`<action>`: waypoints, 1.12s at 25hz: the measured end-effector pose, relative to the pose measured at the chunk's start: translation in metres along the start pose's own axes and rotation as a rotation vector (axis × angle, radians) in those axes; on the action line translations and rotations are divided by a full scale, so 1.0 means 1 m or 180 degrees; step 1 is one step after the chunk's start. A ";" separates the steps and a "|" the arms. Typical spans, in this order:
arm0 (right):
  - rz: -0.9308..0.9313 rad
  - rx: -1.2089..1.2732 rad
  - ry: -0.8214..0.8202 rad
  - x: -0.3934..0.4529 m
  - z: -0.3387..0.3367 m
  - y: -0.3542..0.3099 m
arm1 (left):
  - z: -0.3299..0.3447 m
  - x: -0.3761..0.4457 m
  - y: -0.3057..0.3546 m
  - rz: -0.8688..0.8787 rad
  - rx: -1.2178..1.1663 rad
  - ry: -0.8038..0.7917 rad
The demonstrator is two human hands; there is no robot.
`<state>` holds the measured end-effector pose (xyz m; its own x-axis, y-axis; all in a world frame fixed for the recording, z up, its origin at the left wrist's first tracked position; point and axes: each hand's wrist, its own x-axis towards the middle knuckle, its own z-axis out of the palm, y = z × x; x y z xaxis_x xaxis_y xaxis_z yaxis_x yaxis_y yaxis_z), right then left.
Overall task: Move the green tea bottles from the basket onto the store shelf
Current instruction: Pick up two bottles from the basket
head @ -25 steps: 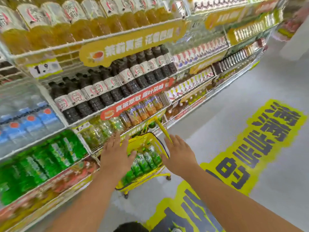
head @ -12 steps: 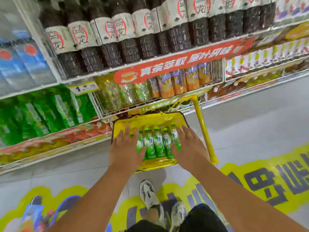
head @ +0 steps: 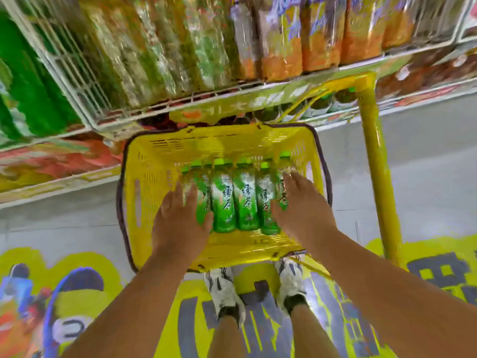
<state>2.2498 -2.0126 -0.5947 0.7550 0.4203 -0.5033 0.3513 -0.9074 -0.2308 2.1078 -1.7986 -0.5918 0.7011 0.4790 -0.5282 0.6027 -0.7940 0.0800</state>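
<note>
While both hands reach down into the yellow slotted plastic basket (head: 154, 177), the left hand (head: 180, 218) lies with fingers spread on the leftmost of the green-labelled, green-capped tea bottles (head: 245, 200), and the right hand (head: 302, 210) covers the rightmost; whether either grips is unclear. The bottles lie side by side, caps toward the white wire store shelf (head: 232, 96). The basket's upright yellow handle (head: 374, 151) rises on the right, before the shelf's lower tier. White sneakers (head: 224, 290) stand just behind the basket on a yellow floor graphic (head: 382, 249).
</note>
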 end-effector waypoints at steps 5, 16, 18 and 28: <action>0.0145 0.0055 -0.0030 0.021 0.027 0.018 | 0.039 0.025 0.003 -0.0203 -0.0183 -0.0044; 0.0758 0.0574 0.0335 0.046 0.058 0.008 | 0.073 0.060 0.009 -0.0702 -0.1365 0.0098; 0.0944 0.0690 0.0442 0.051 0.065 0.004 | 0.077 0.067 0.008 -0.1088 -0.1707 0.0050; 0.1437 0.0322 0.0504 0.067 0.076 -0.006 | 0.080 0.081 -0.001 -0.1513 -0.1903 -0.0086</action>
<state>2.2565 -1.9789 -0.6904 0.8972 -0.0270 -0.4408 -0.0802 -0.9915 -0.1025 2.1338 -1.7886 -0.7021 0.3099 0.7031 -0.6400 0.9463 -0.1633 0.2789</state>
